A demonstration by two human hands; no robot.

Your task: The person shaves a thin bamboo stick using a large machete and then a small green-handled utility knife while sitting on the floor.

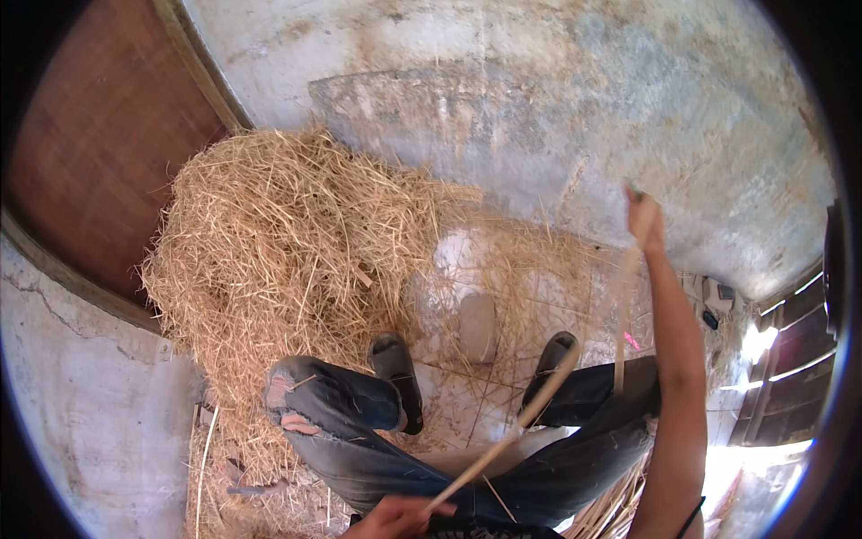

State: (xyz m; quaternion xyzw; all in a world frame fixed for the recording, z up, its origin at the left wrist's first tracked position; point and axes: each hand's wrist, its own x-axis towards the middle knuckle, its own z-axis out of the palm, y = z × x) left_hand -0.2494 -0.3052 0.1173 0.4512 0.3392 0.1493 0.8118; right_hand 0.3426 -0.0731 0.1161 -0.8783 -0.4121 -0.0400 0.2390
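Note:
Low in the picture, close to my body, my left hand (397,518) is closed around the near end of a long, pale wooden strip (503,442). This strip slants up and right across my lap, and its far part blurs toward my right hand. My right hand (645,222) is raised at the end of a stretched arm, close to the wall, with its fingers closed. A thin pale strip (621,332) hangs down from it past my right knee. A small greenish bit shows at the top of that hand; motion blur hides what it is.
A large heap of straw (287,234) fills the left, beside a brown door panel (108,153). Between my feet stands a pale block (478,328). Thin sticks (615,508) lie by my right thigh. A stained wall (557,117) rises ahead; small objects (714,296) sit at its right foot.

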